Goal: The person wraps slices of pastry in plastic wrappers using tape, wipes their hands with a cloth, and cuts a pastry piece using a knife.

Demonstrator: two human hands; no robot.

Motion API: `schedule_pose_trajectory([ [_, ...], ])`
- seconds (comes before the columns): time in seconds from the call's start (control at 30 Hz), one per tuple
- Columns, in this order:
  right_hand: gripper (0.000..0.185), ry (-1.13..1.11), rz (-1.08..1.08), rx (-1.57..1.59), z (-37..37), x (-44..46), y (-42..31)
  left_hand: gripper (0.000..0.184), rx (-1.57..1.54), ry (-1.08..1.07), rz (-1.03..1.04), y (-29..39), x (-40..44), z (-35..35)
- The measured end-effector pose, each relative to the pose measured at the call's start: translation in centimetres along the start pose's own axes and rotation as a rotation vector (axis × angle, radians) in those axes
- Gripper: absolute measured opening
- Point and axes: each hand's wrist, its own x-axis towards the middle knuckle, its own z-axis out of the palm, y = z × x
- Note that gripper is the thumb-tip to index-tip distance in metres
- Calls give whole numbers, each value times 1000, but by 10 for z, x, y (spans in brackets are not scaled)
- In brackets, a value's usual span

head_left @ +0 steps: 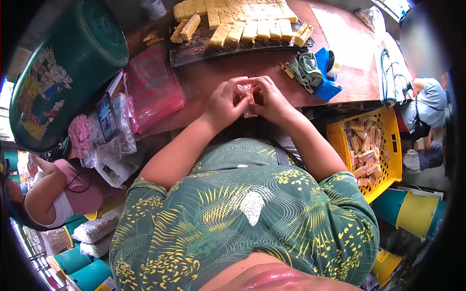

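Note:
Both my hands meet at the table's near edge around a small piece in clear plastic wrap (250, 101). My left hand (226, 103) has its fingers closed on the wrapped piece's left side. On the other side, the fingers and thumb of my right hand (273, 101) grip it too. Beyond them, a dark tray (194, 57) holds rows of cut yellow cake bars (235, 35). Red-tinted plastic sheets (154, 87) lie to the left. At the lower right, a yellow crate (392, 145) contains many wrapped bars (365, 150).
A large green bin (73, 72) stands at the left, near a phone (107, 116). Right of the tray are a greenish cloth (306, 71) and a blue holder (326, 77). One person (63, 189) is at the left; others (427, 104) are at the far right.

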Motion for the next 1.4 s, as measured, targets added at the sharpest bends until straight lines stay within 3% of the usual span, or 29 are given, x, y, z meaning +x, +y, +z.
schedule_pose_trajectory([
  [0.03,82,13,-65,-27,0,2,2,58,-116,-50,-140,-1,9,1],
  [0.1,88,42,-187,-83,0,4,1,58,-129,38,-41,-15,16,10],
  [0.17,92,-56,-161,-81,-5,6,-9,62,-40,179,91,-21,21,17],
  [0.2,94,-104,-147,-81,-8,6,-17,60,-74,152,4,-14,21,12],
  [0.3,89,-146,-43,-138,-12,0,-28,57,-6,222,69,-26,23,8],
  [0.43,51,94,-34,-71,-46,-38,-36,41,-203,285,118,-28,9,1],
  [0.47,43,186,101,109,-68,-53,-46,34,-233,299,155,-28,4,-6],
  [0.57,19,435,188,-251,-155,-104,-59,29,-54,347,191,-37,-13,-47],
  [0.6,19,476,313,-590,-182,-118,-66,26,-10,375,168,-30,-15,-67],
  [0.63,20,495,295,-991,-205,-134,-60,23,32,401,145,-26,-16,-87],
  [0.7,25,661,329,-1057,-218,-138,-67,18,305,463,205,-53,-10,-132],
  [0.77,27,660,255,-901,-209,-123,-68,19,491,507,128,-64,-9,-164],
  [0.83,29,519,157,-791,-176,-89,-71,22,616,519,31,-91,-13,-185],
  [0.9,29,321,55,-922,-150,-49,-51,26,678,499,-92,-140,-25,-186],
  [1.0,23,208,145,-1252,-127,-4,-14,22,681,434,-145,-118,-23,-188],
  [1.13,22,-213,443,-1292,-132,41,11,18,644,458,-145,-120,-24,-186],
  [1.23,31,-21,573,-1193,-145,49,-2,19,658,453,-153,-122,-25,-187],
  [1.4,41,222,295,-1274,-177,32,-28,19,666,456,-186,-122,-28,-183],
])
